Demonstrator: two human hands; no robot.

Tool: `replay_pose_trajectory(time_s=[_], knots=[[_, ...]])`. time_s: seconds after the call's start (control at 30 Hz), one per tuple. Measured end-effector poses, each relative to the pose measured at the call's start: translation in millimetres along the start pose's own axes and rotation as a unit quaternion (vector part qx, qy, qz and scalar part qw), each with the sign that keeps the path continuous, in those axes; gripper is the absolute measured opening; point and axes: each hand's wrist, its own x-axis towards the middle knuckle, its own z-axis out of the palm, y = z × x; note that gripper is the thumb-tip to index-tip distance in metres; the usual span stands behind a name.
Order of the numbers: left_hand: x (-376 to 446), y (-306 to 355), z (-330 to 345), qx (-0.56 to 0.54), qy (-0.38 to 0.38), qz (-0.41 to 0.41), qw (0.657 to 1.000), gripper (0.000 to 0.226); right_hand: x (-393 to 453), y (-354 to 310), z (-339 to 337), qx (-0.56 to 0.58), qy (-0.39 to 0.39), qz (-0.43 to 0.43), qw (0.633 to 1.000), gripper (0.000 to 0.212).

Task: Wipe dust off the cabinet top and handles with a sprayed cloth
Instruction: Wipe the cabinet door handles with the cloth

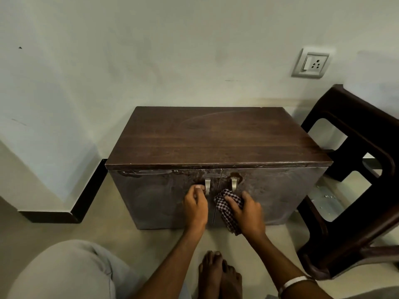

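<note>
item: low cabinet [218,137], dark wood top, two doors, standing on the floor against a pale wall [151,50]. top surface bare, faint curved wipe marks near the back. door fronts streaked and smeared.

fittings: left handle [207,184] and right handle [234,184], both pale metal, upright, either side of the centre seam between the doors.

cloth [228,207]: dark and white check, bunched, pressed to the right door just below the right handle; its loose end hangs down toward the floor.

right hand [247,211]: fingers curled over the cloth, gripping it against the door.

left hand [195,205]: at the left handle, fingers curled in by its lower end, thumb uppermost; whether it actually grips the handle cannot be told.

surroundings: dark plastic chair [354,180] close beside the cabinet's right end, crowding that side. switch and socket plate [311,63] on the wall above right. black skirting [86,197] along the wall at left. a knee in light trousers [64,270] lower left; bare foot [218,275] in front of the cabinet; white band [294,282] on the right wrist.
</note>
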Motion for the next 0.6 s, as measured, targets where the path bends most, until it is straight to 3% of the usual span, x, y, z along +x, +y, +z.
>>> replay_pose_trajectory(time_s=[0.1,0.23,0.37,0.6], knots=[[2.1,0.3,-4.3,0.015,-0.002,0.003,1.0,0.025,-6.8,-19.1,11.9,0.07,0.008,0.005,0.997,0.032],[5.0,-5.1,-6.0,0.025,-0.007,0.024,0.999,0.024,-9.9,-31.6,17.4,0.112,-0.033,-0.081,0.99,0.026],[9.6,-9.5,-11.9,-0.005,0.004,0.042,0.999,0.023,-8.2,-35.9,10.2,0.144,-0.027,-0.136,0.98,0.011],[9.9,-15.9,-29.4,0.036,0.005,0.086,0.996,0.022,0.6,-39.0,8.7,0.162,-0.019,-0.203,0.965,0.026]])
